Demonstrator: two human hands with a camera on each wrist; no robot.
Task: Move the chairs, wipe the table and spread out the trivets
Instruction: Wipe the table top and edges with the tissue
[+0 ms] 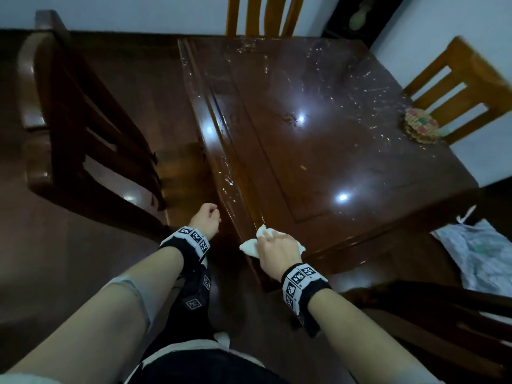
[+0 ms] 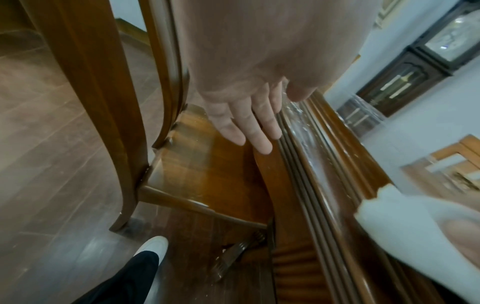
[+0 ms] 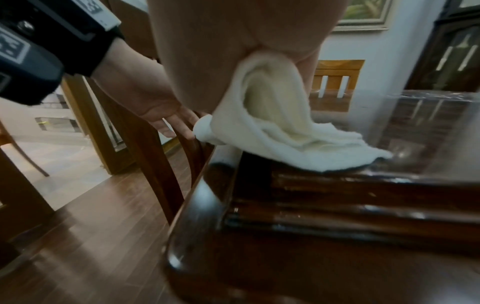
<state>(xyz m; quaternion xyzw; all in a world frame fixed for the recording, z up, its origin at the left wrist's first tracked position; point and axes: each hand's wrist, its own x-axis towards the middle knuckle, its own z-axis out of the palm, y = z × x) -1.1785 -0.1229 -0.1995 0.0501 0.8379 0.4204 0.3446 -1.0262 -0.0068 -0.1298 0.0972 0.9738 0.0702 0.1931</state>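
Observation:
My right hand (image 1: 273, 245) grips a white cloth (image 1: 256, 239) and holds it on the near left corner of the dark wooden table (image 1: 318, 151), which has a clear plastic cover. The cloth (image 3: 280, 131) lies bunched under the palm, its free end on the tabletop. My left hand (image 1: 207, 220) hangs just off the table's left edge with its fingers (image 2: 249, 131) relaxed, holding nothing. A stack of woven trivets (image 1: 421, 124) sits at the table's right edge. A dark chair (image 1: 83, 120) stands away from the table on the left.
A lighter wooden chair (image 1: 263, 15) stands at the far side and another (image 1: 460, 87) at the right side. A dark chair (image 1: 443, 314) is at the near right, beside a white plastic bag (image 1: 476, 250). A tall clock (image 1: 357, 18) stands in the far corner.

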